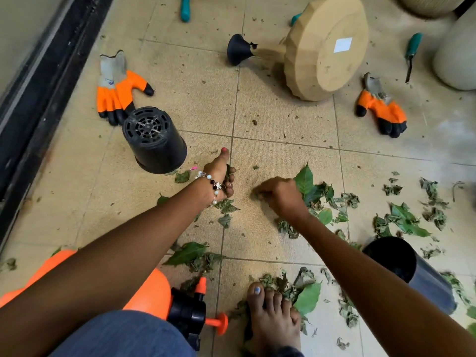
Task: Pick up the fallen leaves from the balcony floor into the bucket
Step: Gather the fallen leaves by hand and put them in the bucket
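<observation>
1. Left hand [221, 173] — fingers curled round a small clump of dry leaf bits, thumb sticking up, low over the tiled floor [270, 119]. Beaded bracelet [212, 185] on that wrist.
2. Right hand [279, 193] — fingers curled down, pinching at leaf scraps on the tile, knuckles up. A large green leaf [305, 180] lies just beside it, touching the far side of the hand.
3. Fallen leaves [401, 220] are scattered mostly right of the hands, with more near the bare foot [270, 315] and some between the arms. A mix of fresh green and shrivelled grey-green.
4. Dark bucket [422, 276] lies tilted on its side at lower right, open mouth facing left, partly hidden behind the right forearm. Leaves around it; I can't tell what's inside.
5. Black plastic pot [154, 139] lies tipped over just left of the left hand, perforated base facing the camera.
6. Other clutter: two orange-and-black gloves — left one [118, 91], right one [381, 109]; tan watering can [324, 45] on its side with a black rose; orange pressure sprayer [152, 292] near the knee.
</observation>
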`<state>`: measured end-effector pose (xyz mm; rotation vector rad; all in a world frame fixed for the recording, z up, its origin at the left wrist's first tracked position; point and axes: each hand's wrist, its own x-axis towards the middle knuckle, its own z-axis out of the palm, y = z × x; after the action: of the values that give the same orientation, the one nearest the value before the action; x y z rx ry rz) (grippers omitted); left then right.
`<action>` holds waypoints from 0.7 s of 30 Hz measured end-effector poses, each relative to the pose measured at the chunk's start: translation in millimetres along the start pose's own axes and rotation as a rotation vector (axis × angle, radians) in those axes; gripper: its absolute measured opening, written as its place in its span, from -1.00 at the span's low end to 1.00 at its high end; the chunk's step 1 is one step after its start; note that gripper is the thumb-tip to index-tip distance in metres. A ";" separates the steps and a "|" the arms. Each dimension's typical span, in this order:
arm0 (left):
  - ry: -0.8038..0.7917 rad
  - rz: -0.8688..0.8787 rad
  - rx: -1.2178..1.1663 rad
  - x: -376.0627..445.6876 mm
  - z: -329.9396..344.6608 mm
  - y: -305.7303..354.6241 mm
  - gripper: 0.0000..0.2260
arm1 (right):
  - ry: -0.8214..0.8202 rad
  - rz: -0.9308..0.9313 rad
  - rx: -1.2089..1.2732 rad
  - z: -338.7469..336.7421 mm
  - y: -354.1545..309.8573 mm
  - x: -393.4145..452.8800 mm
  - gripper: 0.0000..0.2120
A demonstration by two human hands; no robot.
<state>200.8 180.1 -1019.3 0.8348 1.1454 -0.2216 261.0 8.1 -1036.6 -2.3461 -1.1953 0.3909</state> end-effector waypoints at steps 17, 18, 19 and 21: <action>0.166 0.115 -0.217 -8.2 -70.1 14.0 -0.63 | -0.062 0.018 0.328 10.1 -61.1 35.2 -0.73; 0.183 0.111 -0.197 -8.3 -76.8 11.6 -0.64 | -0.184 0.004 0.171 15.4 -57.9 32.5 -0.63; 0.210 0.109 -0.176 -9.5 -82.2 9.0 -0.65 | -0.303 -0.011 0.030 22.6 -55.9 28.2 -0.50; 0.265 0.119 -0.128 -9.7 -90.6 3.4 -0.65 | -0.398 -0.052 -0.107 35.3 -52.5 21.5 -0.37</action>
<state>134.0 241.9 -1023.4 0.8320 1.3369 0.0631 221.9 62.2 -1039.5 -2.3908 -1.4840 0.8245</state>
